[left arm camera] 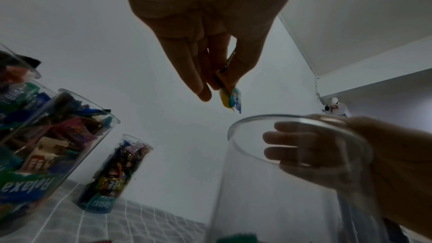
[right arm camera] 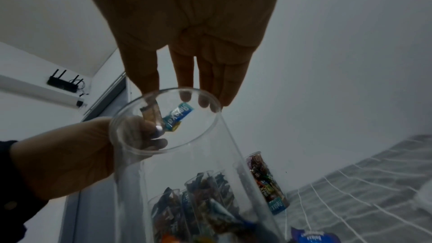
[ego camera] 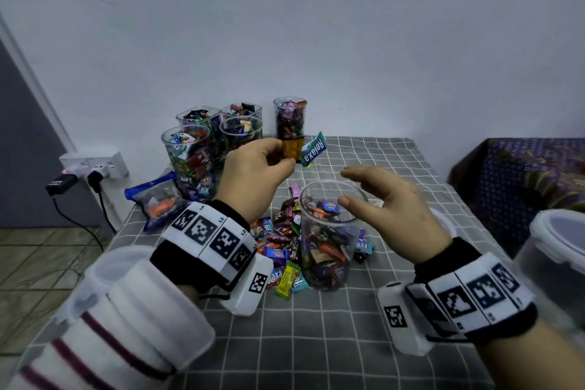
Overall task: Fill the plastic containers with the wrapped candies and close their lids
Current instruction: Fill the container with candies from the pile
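Head view: candies [ego camera: 304,152] pinched in the left hand [ego camera: 253,180], up and just left-behind the jar [ego camera: 329,231], long axes tilted, not yet over its mouth. Right hand [ego camera: 392,212], fingers straight, hovers by the rim; touch unclear. Loose candy pile [ego camera: 278,247] beside it, five filled jars [ego camera: 218,139] behind, on checked cloth [ego camera: 316,342], grey wall beyond.

A table with a grey checked cloth [ego camera: 364,342] fills the lower middle; on it stand five full candy jars [ego camera: 190,155] upper left; a blue bag [ego camera: 155,199]; loose candies [ego camera: 278,247]; one half-full jar [ego camera: 329,241] in the middle.
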